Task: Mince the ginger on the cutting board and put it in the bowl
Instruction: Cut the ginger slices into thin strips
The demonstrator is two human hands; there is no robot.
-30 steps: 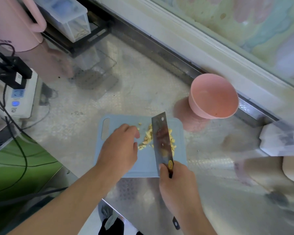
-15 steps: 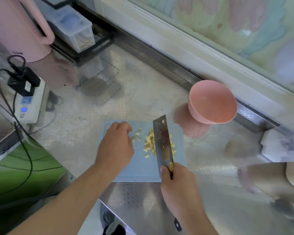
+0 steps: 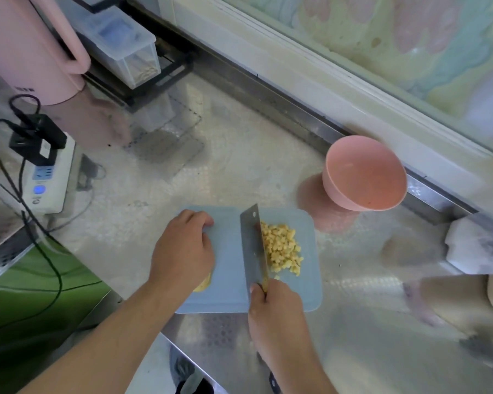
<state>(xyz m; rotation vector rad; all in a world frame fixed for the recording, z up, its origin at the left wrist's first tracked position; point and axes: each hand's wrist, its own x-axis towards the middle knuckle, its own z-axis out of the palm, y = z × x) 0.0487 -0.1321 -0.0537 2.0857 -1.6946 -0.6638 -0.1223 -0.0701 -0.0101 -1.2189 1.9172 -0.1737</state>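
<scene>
Work surface: a reflective metal counter [image 3: 239, 172] with a fine embossed texture, running along a pale window ledge [image 3: 310, 72] at the back. Far left: a pink jug [image 3: 26, 49] with a handle, a clear plastic container [image 3: 125, 49] on a black rack, and a white power strip [image 3: 50, 177] carrying black plugs and cables. A pink bowl [image 3: 365, 177], nothing visible inside, stands on the counter just beyond the far right corner of the light blue cutting board [image 3: 228, 280]. The ginger [image 3: 281, 248] lies on the board's right half as a loose heap of small pale yellow cubes, pressed against the right face of the cleaver [image 3: 252, 245], whose blade stands on edge on the board. Right hand [image 3: 276, 311] is wrapped around the cleaver handle at the board's near edge. Left hand [image 3: 182, 251] lies knuckles-up on the board's left half with fingers curled under; a yellow piece [image 3: 204, 284] shows beneath its heel, though whether the fingers grip anything cannot be told.
</scene>
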